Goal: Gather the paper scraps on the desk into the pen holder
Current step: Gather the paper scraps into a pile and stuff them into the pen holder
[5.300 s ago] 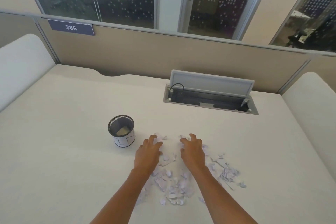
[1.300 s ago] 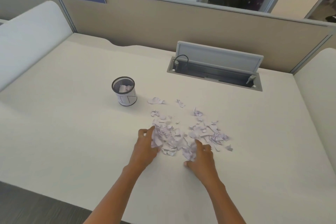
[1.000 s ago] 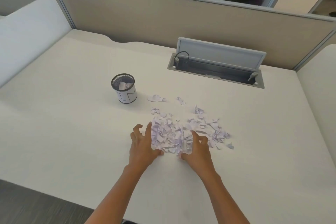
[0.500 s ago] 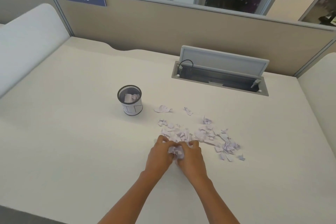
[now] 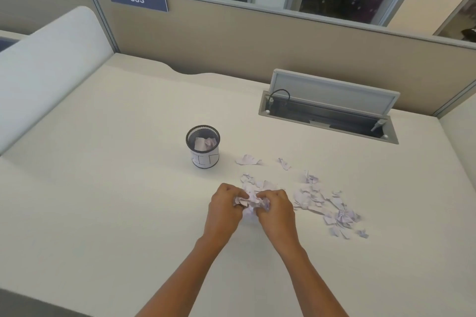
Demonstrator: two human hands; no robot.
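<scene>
Paper scraps [image 5: 251, 203] (a bunch) gripped by curled left hand [image 5: 223, 210] and right hand [image 5: 276, 211].

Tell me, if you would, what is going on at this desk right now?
A person is clearing torn paper off the desk. The left hand and right hand are curled together round a wad of scraps, low over the desktop. The mesh pen holder stands upright beyond them to the left, with some paper already inside. Many loose scraps lie to the right of the hands.
</scene>
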